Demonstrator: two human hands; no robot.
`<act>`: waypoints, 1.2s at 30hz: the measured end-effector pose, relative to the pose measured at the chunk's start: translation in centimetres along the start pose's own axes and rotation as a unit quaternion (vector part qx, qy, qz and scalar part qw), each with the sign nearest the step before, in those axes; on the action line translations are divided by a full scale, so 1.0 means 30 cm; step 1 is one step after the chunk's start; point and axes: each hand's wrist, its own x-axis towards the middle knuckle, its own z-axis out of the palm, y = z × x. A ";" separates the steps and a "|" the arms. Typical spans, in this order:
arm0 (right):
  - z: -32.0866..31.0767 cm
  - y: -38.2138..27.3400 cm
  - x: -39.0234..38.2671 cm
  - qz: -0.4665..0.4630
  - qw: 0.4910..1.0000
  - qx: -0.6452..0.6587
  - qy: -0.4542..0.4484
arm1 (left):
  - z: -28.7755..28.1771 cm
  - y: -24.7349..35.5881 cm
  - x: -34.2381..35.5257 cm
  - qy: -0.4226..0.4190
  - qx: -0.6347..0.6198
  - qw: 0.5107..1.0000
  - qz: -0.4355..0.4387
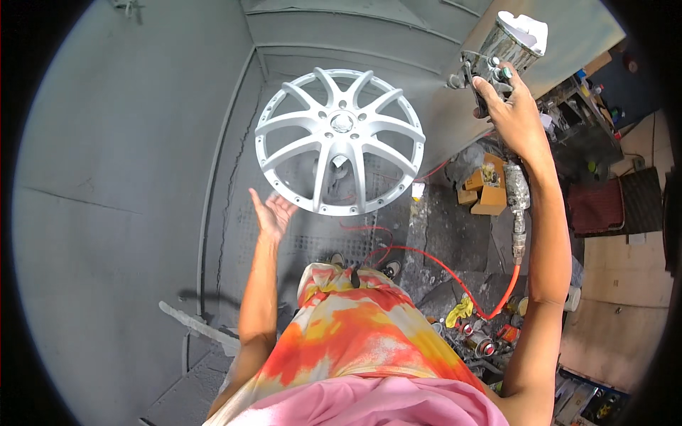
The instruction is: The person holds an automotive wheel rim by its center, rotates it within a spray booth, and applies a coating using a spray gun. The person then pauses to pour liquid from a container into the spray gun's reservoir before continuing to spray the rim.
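A silver alloy wheel rim with forked spokes hangs or stands face up in front of me; what supports it is mostly hidden. My right hand grips a paint spray gun up to the right of the rim. The gun's nozzle points left, and a faint mist shows beside it. On top of the gun sits a paint-stained cup with white material at its mouth. My left hand is open, fingers spread, at the rim's lower left edge; whether it touches the rim I cannot tell.
A red air hose runs from a paint-crusted fitting beside my right forearm across the floor. Grey booth walls stand left and ahead. At right are a cardboard box, a yellow cloth, cans and a cluttered shelf.
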 end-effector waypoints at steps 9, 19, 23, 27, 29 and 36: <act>0.010 -0.029 0.030 -0.044 0.995 0.079 -0.037 | -0.095 -0.326 -0.235 0.014 0.063 0.990 -0.123; 0.019 -0.099 0.016 -0.059 0.992 0.089 -0.065 | -0.044 -0.355 -0.305 0.001 0.108 0.985 -0.135; 0.037 0.024 0.068 -0.061 0.998 -0.033 0.010 | 0.200 -0.306 -0.375 -0.072 0.102 0.992 -0.036; 0.030 0.034 0.076 -0.010 0.998 0.053 -0.040 | 0.296 -0.341 -0.347 -0.072 0.022 0.997 -0.015; 0.031 0.031 0.080 -0.013 0.995 0.094 -0.044 | 0.303 -0.345 -0.338 -0.058 -0.005 0.998 -0.011; 0.115 -0.023 0.141 -0.046 0.994 0.089 -0.037 | 0.252 -0.361 -0.299 -0.093 0.026 0.995 -0.007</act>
